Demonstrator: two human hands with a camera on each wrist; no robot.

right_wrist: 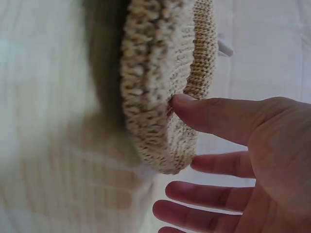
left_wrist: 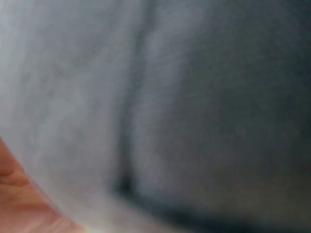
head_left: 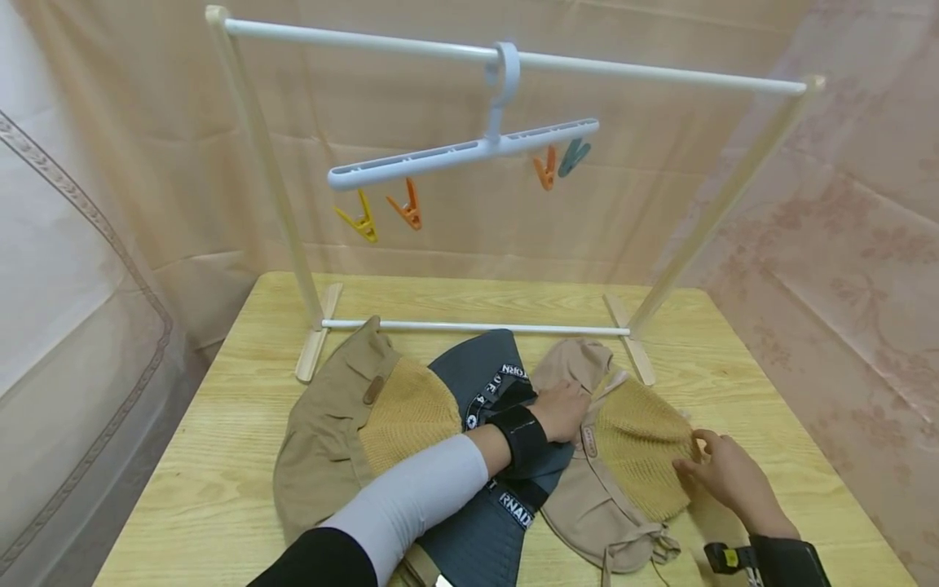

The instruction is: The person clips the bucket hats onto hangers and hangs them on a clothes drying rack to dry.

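My left hand (head_left: 563, 410) lies where a dark grey hat (head_left: 469, 371) with lettered bands meets a beige bucket hat (head_left: 575, 489). Its fingertips are hard to make out. In the left wrist view, blurred grey fabric (left_wrist: 73, 111) fills most of the picture, and a bit of skin shows at the lower left. My right hand (head_left: 734, 477) is at the right edge of a yellow knit hat (head_left: 641, 448). Seen from the right wrist, the thumb and forefinger pinch the knit rim (right_wrist: 146, 97) while the other fingers extend loosely.
Left on the wooden table (head_left: 205, 440) lie a khaki hat (head_left: 323, 440) and another yellow knit piece (head_left: 407, 416). Behind stands a rack (head_left: 352, 37); from it hangs a pale blue hanger (head_left: 462, 152) with yellow (head_left: 361, 222), orange (head_left: 407, 208) and teal clips (head_left: 574, 157).
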